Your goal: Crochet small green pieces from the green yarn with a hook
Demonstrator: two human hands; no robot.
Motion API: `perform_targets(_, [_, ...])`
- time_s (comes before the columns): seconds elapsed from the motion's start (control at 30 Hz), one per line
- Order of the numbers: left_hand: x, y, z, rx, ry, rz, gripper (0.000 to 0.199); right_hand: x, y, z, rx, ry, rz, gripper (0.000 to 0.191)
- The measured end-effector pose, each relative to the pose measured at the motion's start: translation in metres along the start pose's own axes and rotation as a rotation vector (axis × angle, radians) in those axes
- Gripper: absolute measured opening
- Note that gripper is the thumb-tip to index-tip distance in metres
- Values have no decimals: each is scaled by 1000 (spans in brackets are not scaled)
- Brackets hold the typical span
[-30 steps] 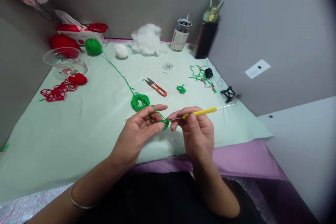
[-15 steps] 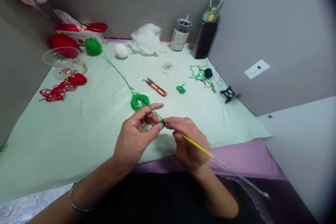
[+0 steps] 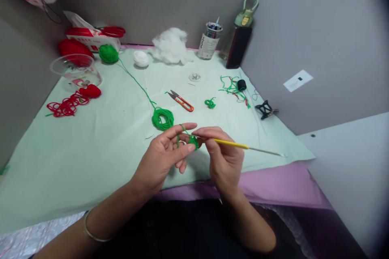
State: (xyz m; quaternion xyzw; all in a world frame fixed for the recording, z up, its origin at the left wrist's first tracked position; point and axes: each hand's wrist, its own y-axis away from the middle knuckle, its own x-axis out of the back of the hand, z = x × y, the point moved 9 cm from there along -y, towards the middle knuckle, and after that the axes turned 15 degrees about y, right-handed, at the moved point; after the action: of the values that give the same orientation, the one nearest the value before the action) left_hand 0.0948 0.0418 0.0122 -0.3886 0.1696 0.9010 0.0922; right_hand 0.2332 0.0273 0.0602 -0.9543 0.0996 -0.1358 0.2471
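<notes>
Between thumb and fingers, my left hand [image 3: 165, 149] pinches a small green crochet piece [image 3: 193, 141]. A green yarn strand runs over its raised index finger. My right hand [image 3: 224, 156] grips a crochet hook [image 3: 232, 143] by its yellow handle, the metal back end pointing right. The hook's working tip meets the green piece, though my fingers partly cover it. Just beyond my left hand lies a loose coil of green yarn [image 3: 163, 119]. Orange thread snips [image 3: 181, 101] rest farther back, with a small green crocheted bit [image 3: 210, 102] to their right.
Along the back stand a green yarn ball [image 3: 108, 54], a white yarn ball [image 3: 141, 59], white stuffing [image 3: 172, 45], a pen jar [image 3: 210, 41] and a phone [image 3: 239, 47] against a bottle. Red yarn [image 3: 65, 106] and a clear cup [image 3: 73, 73] are left; yarn scraps [image 3: 230, 85] lie right.
The crochet hook has swung from slanting down-right to nearly level. My right hand has turned with it. The green piece now shows more clearly above my left thumb, and my left index finger reaches slightly farther right.
</notes>
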Motion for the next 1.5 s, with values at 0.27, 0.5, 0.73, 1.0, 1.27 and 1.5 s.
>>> perform_targets(0.27, [3, -4, -6, 17, 78, 29, 42, -5, 18, -17, 294, 386, 7, 35])
perform_targets(0.5, [9, -4, 1, 3, 101, 77, 30, 5, 1, 14, -97, -119, 32, 18])
perform_targets(0.73, [7, -2, 4, -113, -79, 38, 38, -4, 4, 20, -157, -134, -33, 14])
perform_targets(1.0, [8, 2, 10, -116, -140, 25, 30, -6, 1, 26, -223, -325, -78, 18])
perform_targets(1.27, [12, 2, 13, -154, -236, 43, 31, 8, 8, -11, 89, 180, -36, 22])
perform_targets(1.5, [6, 3, 8, -144, -141, 42, 36, -4, 22, -26, 437, 479, -51, 39])
